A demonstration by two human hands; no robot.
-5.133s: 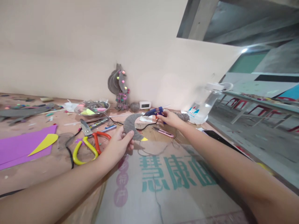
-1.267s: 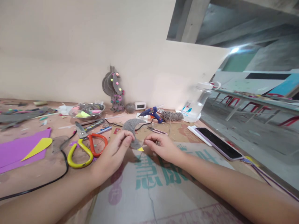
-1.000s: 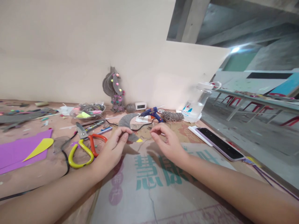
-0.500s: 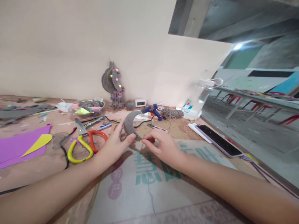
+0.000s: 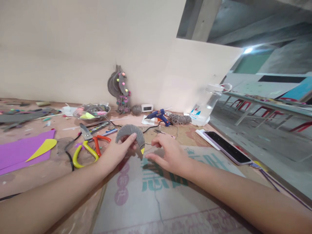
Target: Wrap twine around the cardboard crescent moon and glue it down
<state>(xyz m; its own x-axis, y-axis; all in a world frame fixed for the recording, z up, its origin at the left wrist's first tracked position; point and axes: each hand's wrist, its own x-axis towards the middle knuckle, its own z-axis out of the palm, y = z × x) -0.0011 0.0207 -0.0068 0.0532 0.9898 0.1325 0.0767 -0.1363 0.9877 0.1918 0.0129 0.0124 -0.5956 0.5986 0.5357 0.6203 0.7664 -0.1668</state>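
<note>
My left hand (image 5: pixel 122 151) grips a crescent shape (image 5: pixel 131 130) wrapped in grey yarn, thumb on its near face. The crescent arches upward, and a small yellow patch shows at its lower right tip. Just right of that tip is my right hand (image 5: pixel 168 154), its thumb and forefinger apart. A thin strand appears between the crescent and this hand; whether the curled fingers touch it is unclear. Both hands are above a printed cardboard sheet (image 5: pixel 131 208).
Scissors with yellow and orange handles (image 5: pixel 85 154) lie left, beside purple sheets (image 5: pixel 21 151) and a yellow cutout (image 5: pixel 42 150). Behind are a blue glue gun (image 5: pixel 159 115), a yarn bundle (image 5: pixel 180 118) and a decorated grey hanging piece (image 5: pixel 119 86). A bottle (image 5: pixel 203 104) and phone (image 5: pixel 227 146) are right.
The crescent has turned from opening rightward to arching upward and moved slightly left. My right thumb and forefinger have parted and come away from its tip.
</note>
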